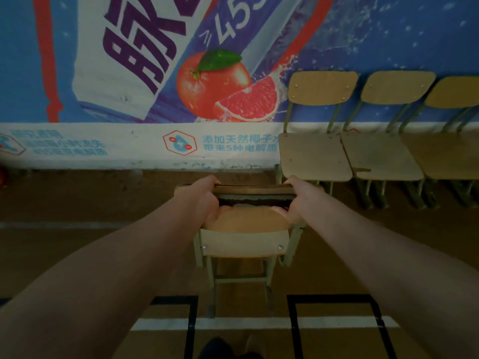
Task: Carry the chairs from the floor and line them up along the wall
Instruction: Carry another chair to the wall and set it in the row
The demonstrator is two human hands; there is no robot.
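At centre-left of the frame our left hand (204,198) wraps its fingers round the left edge of the seat (252,189) of the chair (245,239) we are moving. The chair sits mid-frame between both hands, backrest towards us, just short of the wall (103,146) — whether its feet touch the floor (77,203) we cannot tell. Our right hand (298,198) grips the seat's right edge likewise. We judge the wood-and-metal frame stiff, fairly light and not fragile — holding both seat edges should keep it level. At right, three chairs (315,156) already stand side by side against the wall.
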